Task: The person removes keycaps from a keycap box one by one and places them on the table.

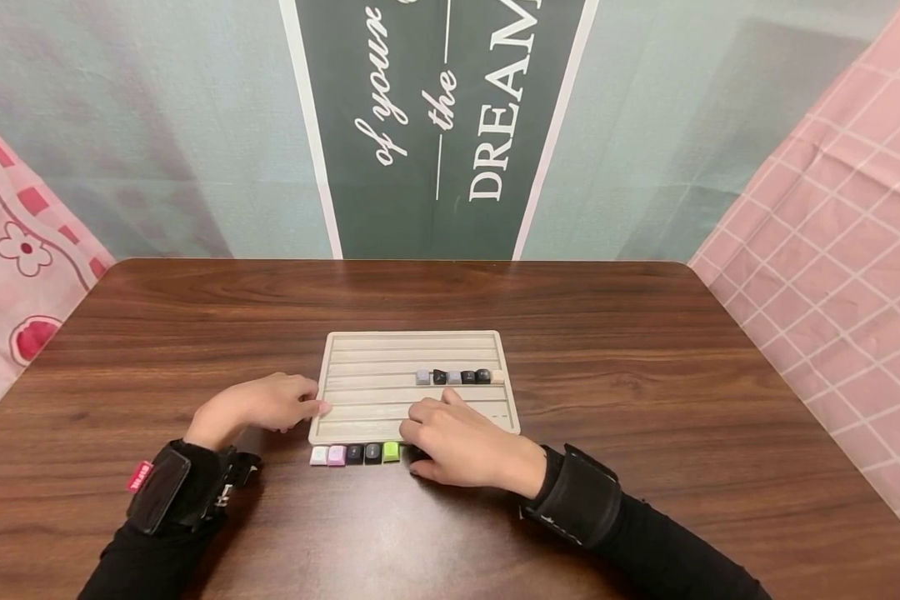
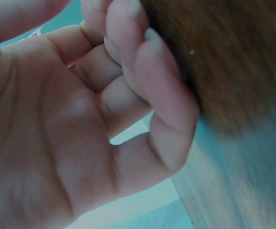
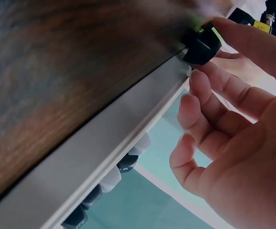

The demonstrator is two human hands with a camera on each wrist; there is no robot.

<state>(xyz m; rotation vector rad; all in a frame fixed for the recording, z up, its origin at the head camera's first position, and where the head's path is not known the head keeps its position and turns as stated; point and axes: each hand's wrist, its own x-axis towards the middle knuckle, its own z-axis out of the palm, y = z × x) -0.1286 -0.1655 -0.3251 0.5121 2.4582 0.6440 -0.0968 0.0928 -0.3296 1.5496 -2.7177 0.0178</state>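
A cream keycap tray (image 1: 375,400) with long ridged rows lies on the table. My left hand (image 1: 270,402) holds its left edge, the thumb on the rim; in the left wrist view the fingers curl, and the held edge is out of sight. At the tray's near edge, my right hand (image 1: 461,442) pinches a black keycap (image 3: 203,46) between thumb and index finger. Left of it, a line of loose keycaps sits along the near edge: white (image 1: 319,456), pink (image 1: 337,455), two black ones (image 1: 363,453) and lime green (image 1: 391,452).
Several grey, black and cream keycaps (image 1: 461,377) stand in one row at the tray's right side. Brown wooden table (image 1: 607,358) surrounds the tray. Behind it hangs a printed cloth (image 1: 435,167), with pink cloths at both sides.
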